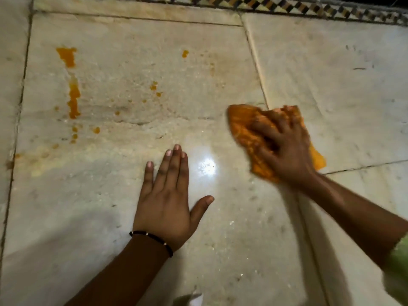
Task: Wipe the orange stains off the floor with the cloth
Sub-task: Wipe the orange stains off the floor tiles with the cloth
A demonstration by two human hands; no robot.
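An orange cloth (242,127) lies bunched on the pale marble floor (220,228) at centre right. My right hand (284,146) presses down on it with fingers dug into the fabric; hand and cloth are motion-blurred. My left hand (170,195) rests flat on the floor at centre, fingers together, thumb out, holding nothing; a black bead bracelet is on its wrist. Orange stains mark the left part of the big slab: a long vertical streak (74,96), a blotch above it (67,56), small drops (154,88) and a spot (185,53) farther off.
A faint yellowish smear (44,157) runs along the left of the slab. Dark grout joints (19,107) divide the slabs. A patterned mosaic border (309,7) runs along the far edge. A bright light glare (206,166) reflects between my hands.
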